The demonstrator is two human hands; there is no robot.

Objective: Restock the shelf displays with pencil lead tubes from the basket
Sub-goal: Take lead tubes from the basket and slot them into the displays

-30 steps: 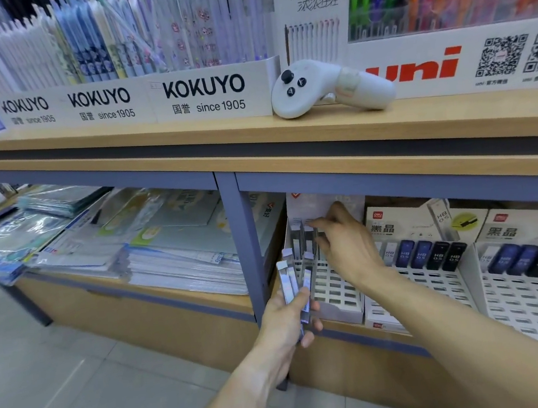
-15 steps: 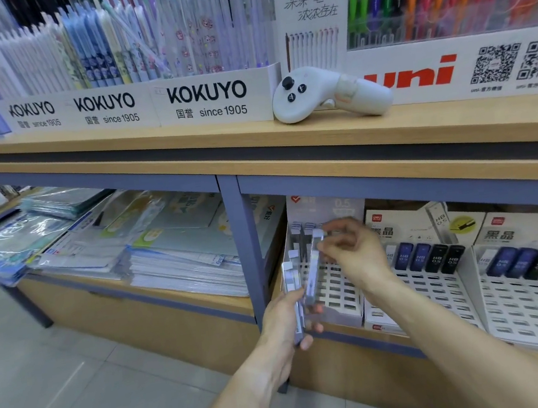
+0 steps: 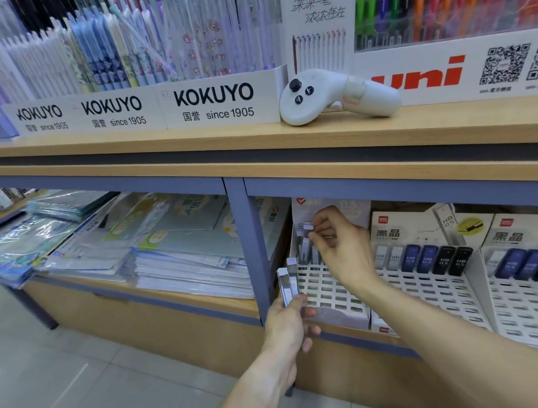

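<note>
Head view: we slot one lead tube (image 3: pixel 309 227) into the white display rack (image 3: pixel 331 292).
Our right hand (image 3: pixel 342 249) pinches it at the rack's back-left corner; our left hand (image 3: pixel 289 328) grips spare tubes (image 3: pixel 288 281) just off its front-left edge.

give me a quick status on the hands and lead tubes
Right hand pinching one lead tube at the white display rack. Left hand gripping spare tubes below. Nothing blocking.

Stationery shop: wooden retail shelf (image 3: pixel 287 142) carrying branded KOKUYO pen displays (image 3: pixel 151 106), uni pen rack (image 3: pixel 446 75) with QR codes, stacked plastic-wrapped notebooks (image 3: pixel 167 257), pencil lead tubes (image 3: pixel 432 258) in white slotted trays (image 3: pixel 419 291)
</note>
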